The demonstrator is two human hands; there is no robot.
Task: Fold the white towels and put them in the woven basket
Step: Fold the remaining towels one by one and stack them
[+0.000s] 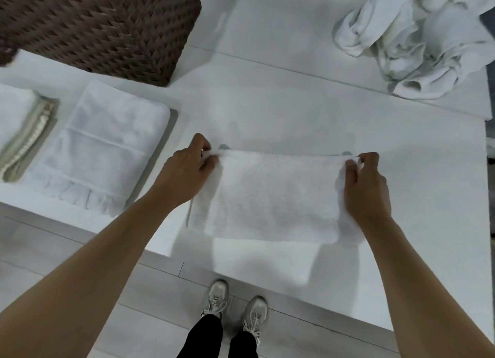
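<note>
a small white towel [273,197] hangs in the air over the near edge of the white table [267,103], stretched flat between both hands. the left hand [184,170] pinches its far left corner between thumb and curled fingers, and the right hand [365,181] pinches the far right corner the same way, thumb on top and fingers folded under the cloth. the towel's top edge runs straight from one hand to the other and its lower edge droops toward the person, throwing a soft shadow on the table edge below.

the dark brown woven basket [96,25] stands at the far left of the table, well apart from the held towel. near the basket, on the left, a folded white towel with a frilled edge [104,148] lies flat, and at the left border beside it sits another folded stack [21,132] with a greenish layered side. at the far right a heap of crumpled white towels [412,39] rests on the table.

below the table edge, two grey sneakers [235,306] and dark trouser legs stand on a pale plank floor [80,264].
</note>
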